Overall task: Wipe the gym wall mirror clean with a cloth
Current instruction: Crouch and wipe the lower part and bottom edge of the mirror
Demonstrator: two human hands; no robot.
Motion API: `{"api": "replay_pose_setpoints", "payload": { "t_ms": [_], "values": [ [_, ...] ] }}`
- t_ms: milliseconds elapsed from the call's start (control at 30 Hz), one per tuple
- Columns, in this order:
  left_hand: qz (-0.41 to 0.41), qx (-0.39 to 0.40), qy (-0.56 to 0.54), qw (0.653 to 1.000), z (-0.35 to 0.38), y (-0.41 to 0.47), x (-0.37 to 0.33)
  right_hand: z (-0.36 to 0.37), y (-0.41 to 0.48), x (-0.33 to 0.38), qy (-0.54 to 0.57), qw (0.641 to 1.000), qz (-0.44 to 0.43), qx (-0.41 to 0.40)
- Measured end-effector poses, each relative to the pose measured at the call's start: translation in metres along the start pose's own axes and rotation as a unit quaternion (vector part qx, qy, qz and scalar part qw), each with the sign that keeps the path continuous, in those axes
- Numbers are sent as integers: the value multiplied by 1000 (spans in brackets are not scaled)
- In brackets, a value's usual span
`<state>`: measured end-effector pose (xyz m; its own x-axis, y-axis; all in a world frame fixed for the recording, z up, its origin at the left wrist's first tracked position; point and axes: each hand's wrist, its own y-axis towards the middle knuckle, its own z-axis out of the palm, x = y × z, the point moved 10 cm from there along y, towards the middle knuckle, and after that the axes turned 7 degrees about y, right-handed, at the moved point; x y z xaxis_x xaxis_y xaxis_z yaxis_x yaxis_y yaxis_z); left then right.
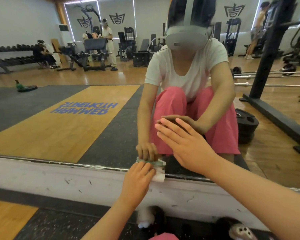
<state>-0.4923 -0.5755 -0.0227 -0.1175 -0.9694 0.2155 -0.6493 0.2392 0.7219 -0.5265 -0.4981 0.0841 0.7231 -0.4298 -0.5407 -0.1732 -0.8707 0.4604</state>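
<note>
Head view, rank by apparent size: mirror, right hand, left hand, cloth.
1. mirror, fills most of the frame
2. right hand, spread flat
3. left hand
4. cloth, partly hidden under the left hand, so unsure

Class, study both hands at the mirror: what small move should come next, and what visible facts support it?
Probably slide the left hand sideways along the large gym wall mirror, taking the white and green cloth it holds along. The cloth sits at the mirror's bottom edge, and the right hand lies flat on the glass, fingers straight, seemingly bracing.
</note>
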Motion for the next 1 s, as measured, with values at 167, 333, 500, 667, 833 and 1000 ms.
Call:
{"api": "replay_pose_setpoints", "payload": {
  "t_ms": [167,333,500,667,833,1000],
  "values": [
    [-39,-29,-29,998,-19,12,1,7,-21,-9,2,1000,-5,4],
    [-26,-104,-36,994,-42,39,-12,10,-23,-8,0,1000,0,-6],
    [37,-46,-22,998,4,8,-28,13,-24,-8,-5,1000,-9,12],
    [23,44,-48,998,24,-9,-22,15,-25,-10,8,1000,-13,21],
    [-236,33,-122,963,-1,-18,44,16,-24,-12,19,1000,-11,13],
    [-278,-58,-173,943,-56,23,62,15,-24,-12,32,999,-13,9]
  ]
}}
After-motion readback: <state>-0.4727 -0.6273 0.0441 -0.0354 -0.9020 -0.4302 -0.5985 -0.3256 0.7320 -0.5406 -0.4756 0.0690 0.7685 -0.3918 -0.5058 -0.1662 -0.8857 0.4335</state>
